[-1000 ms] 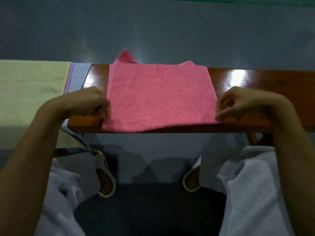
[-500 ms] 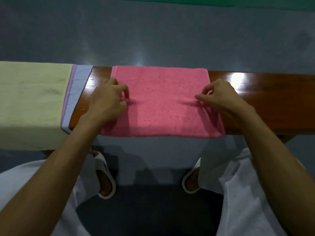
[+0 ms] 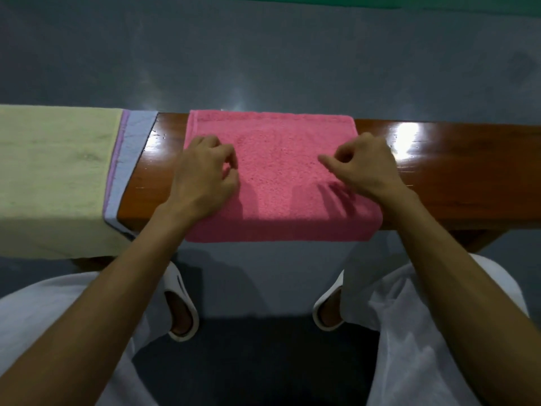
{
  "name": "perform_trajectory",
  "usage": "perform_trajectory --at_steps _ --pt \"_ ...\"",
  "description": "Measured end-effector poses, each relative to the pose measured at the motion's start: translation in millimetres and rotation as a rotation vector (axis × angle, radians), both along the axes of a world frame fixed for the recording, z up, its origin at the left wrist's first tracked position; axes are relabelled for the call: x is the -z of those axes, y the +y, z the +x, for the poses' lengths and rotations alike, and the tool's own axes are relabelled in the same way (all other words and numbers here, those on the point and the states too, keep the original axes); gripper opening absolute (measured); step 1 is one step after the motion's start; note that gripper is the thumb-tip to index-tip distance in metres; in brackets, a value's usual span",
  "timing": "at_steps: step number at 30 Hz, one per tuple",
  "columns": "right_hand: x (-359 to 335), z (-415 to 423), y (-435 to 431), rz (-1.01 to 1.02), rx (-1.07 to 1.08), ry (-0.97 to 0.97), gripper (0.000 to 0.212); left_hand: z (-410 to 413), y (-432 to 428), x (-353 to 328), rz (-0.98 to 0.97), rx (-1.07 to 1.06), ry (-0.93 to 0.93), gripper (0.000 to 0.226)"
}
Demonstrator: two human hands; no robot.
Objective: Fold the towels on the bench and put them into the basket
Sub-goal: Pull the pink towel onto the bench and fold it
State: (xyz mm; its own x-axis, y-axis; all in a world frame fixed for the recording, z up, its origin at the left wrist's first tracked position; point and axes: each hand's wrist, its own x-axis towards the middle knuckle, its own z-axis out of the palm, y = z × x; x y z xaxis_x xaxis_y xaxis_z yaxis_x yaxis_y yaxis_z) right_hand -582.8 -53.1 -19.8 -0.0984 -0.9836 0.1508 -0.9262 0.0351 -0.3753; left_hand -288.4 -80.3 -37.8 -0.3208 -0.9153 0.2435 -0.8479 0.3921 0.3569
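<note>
Atop bench [image 3: 456, 177], pink towel [image 3: 278, 177]; left hand [image 3: 205, 174], right hand [image 3: 363, 167] over it

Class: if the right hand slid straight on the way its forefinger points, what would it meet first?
Probably the left hand, its curled fingers over the pink towel opposite the right hand; only bare towel lies between, though depth is hard to judge.

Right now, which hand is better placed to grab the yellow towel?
Left, likely: the left hand rests at the left of the pink towel, nearer the yellow towel; the right hand is farther off.
</note>
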Motion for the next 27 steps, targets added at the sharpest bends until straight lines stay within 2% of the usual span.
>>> perform_trajectory --at_steps 2,4,6,8,10,12,14,18,27 --pt "5 24 -1 -0.136 -0.005 -0.038 0.034 -21 6 5 -0.022 0.033 0.083 0.022" --pt "15 52 -4 -0.181 -0.081 -0.103 0.023 -41 9 12 0.005 0.074 0.163 0.035" --pt "28 73 -5 -0.136 -0.197 -0.157 0.037 -52 5 21 0.066 0.098 0.183 0.048" --pt "41 81 -4 -0.014 -0.275 -0.125 0.056 -52 -2 31 0.122 0.103 0.019 0.060" --pt "50 74 -4 0.094 -0.274 0.045 0.065 -43 -6 41 0.178 0.075 -0.193 0.068" --pt "53 56 -5 0.153 -0.237 0.178 0.070 -31 -9 46 0.196 0.017 -0.279 0.075" --pt "54 34 -5 0.191 -0.152 0.229 0.075 -14 -13 46 0.209 -0.082 -0.317 0.083" --pt "56 -8 -6 0.259 0.052 0.266 0.080 20 -19 45 0.230 -0.213 -0.304 0.085" --pt "59 -15 -3 0.246 0.051 0.218 0.077 32 -12 41 0.236 -0.210 -0.248 0.076"
